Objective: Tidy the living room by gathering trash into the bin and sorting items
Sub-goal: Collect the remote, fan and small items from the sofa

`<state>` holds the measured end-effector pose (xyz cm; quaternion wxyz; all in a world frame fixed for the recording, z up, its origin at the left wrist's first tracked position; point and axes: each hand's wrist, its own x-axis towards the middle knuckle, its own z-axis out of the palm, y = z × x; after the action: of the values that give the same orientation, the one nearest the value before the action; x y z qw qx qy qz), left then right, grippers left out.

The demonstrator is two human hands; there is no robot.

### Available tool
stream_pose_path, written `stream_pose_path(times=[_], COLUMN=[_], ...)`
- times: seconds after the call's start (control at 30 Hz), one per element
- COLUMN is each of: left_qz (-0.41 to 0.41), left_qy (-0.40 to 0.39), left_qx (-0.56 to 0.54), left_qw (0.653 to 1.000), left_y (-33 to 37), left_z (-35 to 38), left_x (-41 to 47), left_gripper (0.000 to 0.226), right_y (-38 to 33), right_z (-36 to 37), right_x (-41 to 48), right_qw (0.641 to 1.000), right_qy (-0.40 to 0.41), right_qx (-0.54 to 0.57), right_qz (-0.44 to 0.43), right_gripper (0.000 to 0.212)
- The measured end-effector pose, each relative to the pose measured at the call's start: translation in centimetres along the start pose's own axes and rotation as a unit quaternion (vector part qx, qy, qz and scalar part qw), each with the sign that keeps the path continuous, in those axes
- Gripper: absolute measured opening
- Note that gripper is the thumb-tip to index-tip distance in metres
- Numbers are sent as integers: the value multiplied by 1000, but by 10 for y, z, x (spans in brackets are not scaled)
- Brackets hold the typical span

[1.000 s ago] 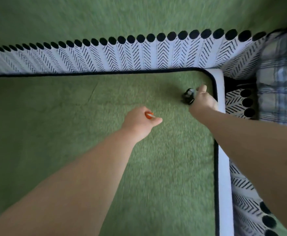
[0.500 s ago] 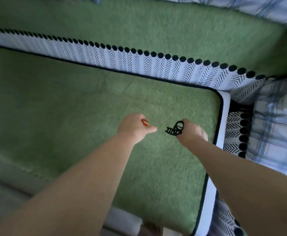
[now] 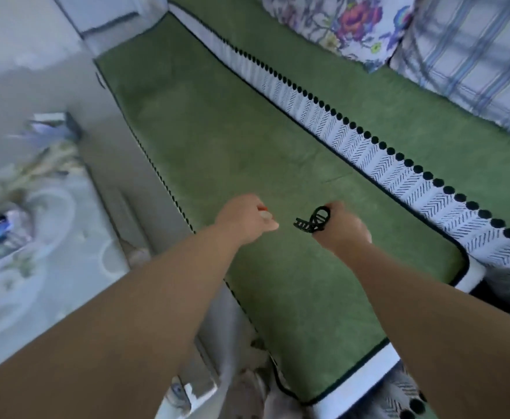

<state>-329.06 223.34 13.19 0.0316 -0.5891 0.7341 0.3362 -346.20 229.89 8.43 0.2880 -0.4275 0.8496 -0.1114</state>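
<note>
Sofa seat (image 3: 277,140): it wore a green cover with black piping, crossed by a white herringbone band (image 3: 383,170) edged in black dots. Beyond the band a floral cushion (image 3: 332,22) and a plaid cushion (image 3: 474,55) rested on it. The table (image 3: 5,313) beside it held blurred items, possibly papers.

Orange item (image 3: 261,208) mostly within left hand (image 3: 241,219)

A black claw hair clip (image 3: 311,221), teeth pointing left, sticks out of the right hand (image 3: 344,229) above the green cushion (image 3: 247,140); the left hand (image 3: 241,220) pinches a small orange scrap (image 3: 262,210).
</note>
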Motion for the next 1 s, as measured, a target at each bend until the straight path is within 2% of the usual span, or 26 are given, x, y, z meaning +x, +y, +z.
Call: stream_pose_path(times=[0.1,0.23,0.27,0.37,0.47,0.67,1.0], left_qz=[-32,-66,-75,-107,-129,-167,-155], left_qy=[40,50,55,93,105,157,136], left_qx=[-5,-5,-8,-22,-36,-28,-31], left_qw=[999,997,996,990,985,973,978], left_y=[-25,-73,-86,-122,-154,-251,-450], left_z=[-18,-41,-45,-59,-72,-101,-165], left_x=[-41,-95,-106,-142,-172,-225,-331], left_gripper=[47,15,14,19,34,42,44], right_y=[-29,-70,-81,-117,-150,-211,-330], right_z=[11,38,44,64,80,134,253], right_x=[-30,-69,-78,-101,-125,-187,-337], right_qw=[999,994,992,984,979,976,975], right_qy=[-15,-47,-51,-55,-63,-48,-50], right_qx=[-7,-22,-26,-42,-58,-63,-59], right_qz=[-41,-101,-117,-161,-183,-202,-209], right_gripper=[52,54,54,50,50,46,48])
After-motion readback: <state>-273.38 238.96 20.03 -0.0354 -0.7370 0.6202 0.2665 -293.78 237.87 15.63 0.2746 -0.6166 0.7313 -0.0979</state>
